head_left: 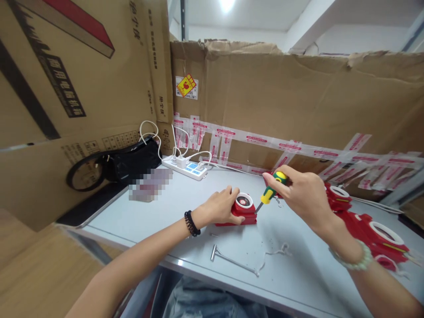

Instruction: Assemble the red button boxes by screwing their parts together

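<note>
A red device with a white ring (244, 200) on top lies on the grey table (139, 221). My left hand (225, 205) grips its left side, with the thumb along the front edge. My right hand (303, 194) is closed round the yellow and green handle of a screwdriver (270, 192). The screwdriver slants down to the left, and its tip meets the right side of the red device. Nearer the table's front edge lies a metal T-shaped tool (232, 260) with a white string at its end.
More red devices (367, 234) with white rings sit at the right. A white power strip (188, 169) with cables, a black bag (135, 161) and a blurred flat item (150, 185) are at the back left. Cardboard walls (265, 97) border the table.
</note>
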A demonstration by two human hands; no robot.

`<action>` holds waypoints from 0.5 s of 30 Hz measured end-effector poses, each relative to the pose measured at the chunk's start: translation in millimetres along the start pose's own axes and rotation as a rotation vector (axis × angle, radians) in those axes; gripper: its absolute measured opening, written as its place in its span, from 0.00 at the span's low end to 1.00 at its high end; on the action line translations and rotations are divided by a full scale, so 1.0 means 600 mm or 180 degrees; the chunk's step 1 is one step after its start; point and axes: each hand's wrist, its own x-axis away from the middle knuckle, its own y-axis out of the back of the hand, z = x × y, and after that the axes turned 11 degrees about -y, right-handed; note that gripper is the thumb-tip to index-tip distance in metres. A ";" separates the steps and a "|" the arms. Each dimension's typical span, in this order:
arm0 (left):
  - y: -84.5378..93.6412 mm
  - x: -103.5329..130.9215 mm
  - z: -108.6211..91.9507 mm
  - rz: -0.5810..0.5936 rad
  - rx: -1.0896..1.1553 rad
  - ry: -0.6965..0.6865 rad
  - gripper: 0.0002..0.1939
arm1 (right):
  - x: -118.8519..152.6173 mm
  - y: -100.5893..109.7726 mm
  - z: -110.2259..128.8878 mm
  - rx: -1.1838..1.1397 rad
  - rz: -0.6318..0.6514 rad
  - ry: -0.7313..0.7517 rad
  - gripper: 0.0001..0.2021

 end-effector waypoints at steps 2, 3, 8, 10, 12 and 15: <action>-0.001 0.000 0.000 0.0003 0.0003 0.0014 0.28 | 0.001 -0.007 0.003 0.0513 -0.0291 -0.0212 0.27; -0.001 0.000 0.001 0.0006 0.0003 0.0021 0.28 | 0.002 -0.007 0.002 0.0519 -0.0226 -0.0177 0.27; 0.000 0.000 0.000 0.0047 -0.0011 0.0030 0.27 | 0.005 0.017 -0.010 -0.0901 0.0847 0.0579 0.22; 0.000 -0.001 0.000 0.0052 -0.0012 0.0025 0.26 | 0.004 0.018 -0.013 -0.1120 0.0936 0.0620 0.20; -0.001 -0.001 0.001 0.0045 -0.0013 0.0024 0.26 | 0.003 0.010 -0.011 -0.0744 0.0419 0.0360 0.20; -0.002 -0.001 0.001 0.0034 -0.0021 0.0019 0.26 | 0.005 -0.006 -0.005 0.0332 -0.0475 -0.0043 0.25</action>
